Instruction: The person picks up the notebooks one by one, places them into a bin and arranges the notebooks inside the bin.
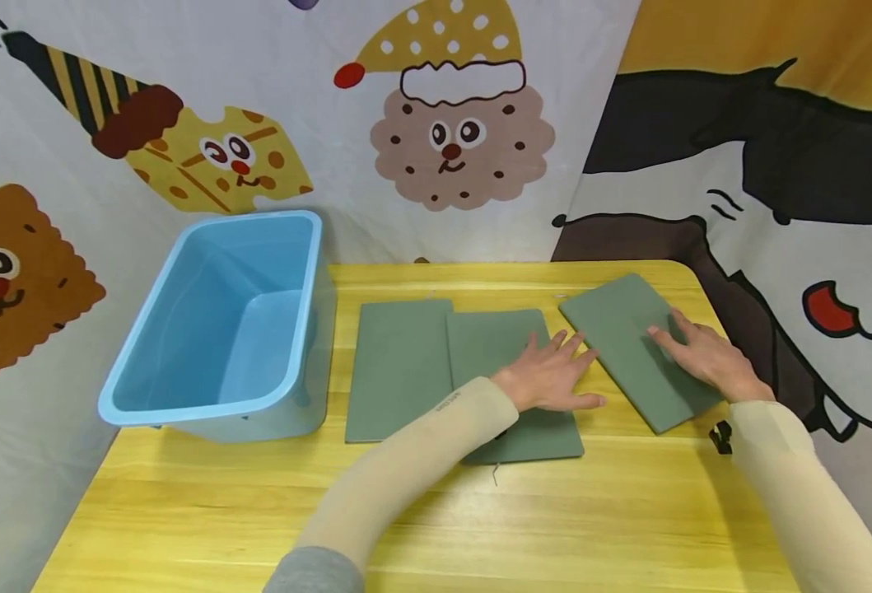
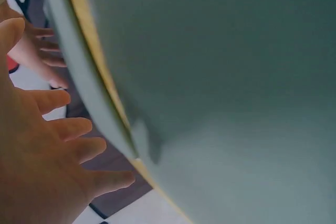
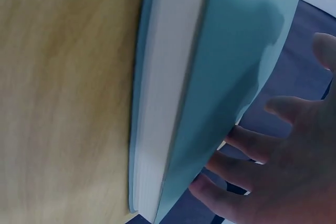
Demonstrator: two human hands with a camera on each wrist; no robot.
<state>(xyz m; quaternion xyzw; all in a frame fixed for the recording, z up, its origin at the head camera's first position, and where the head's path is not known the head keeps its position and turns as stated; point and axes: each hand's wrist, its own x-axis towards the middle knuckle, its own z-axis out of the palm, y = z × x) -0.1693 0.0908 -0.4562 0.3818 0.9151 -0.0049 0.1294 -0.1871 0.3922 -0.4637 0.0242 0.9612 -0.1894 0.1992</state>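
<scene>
Three green hardcover books lie on the table. My left hand (image 1: 550,375) is over the middle book (image 1: 495,346), its fingers spread toward the right-hand book. That book (image 1: 617,329) lies at a slant near the table's right side. Above its right part is my right hand (image 1: 710,358), with fingers extended. In the right wrist view, the fingertips (image 3: 202,184) are right at the book's edge, and its white page block (image 3: 170,77) faces the camera. The left book (image 1: 398,362) lies flat and meets the middle one along its side. Neither hand grips anything.
A light blue plastic bin (image 1: 305,354) stands at the table's left. The yellow wood-grain table (image 1: 421,527) backs onto a hanging cloth (image 1: 317,74) printed with cartoon figures. A small black object (image 1: 720,436) shows beside the right cuff.
</scene>
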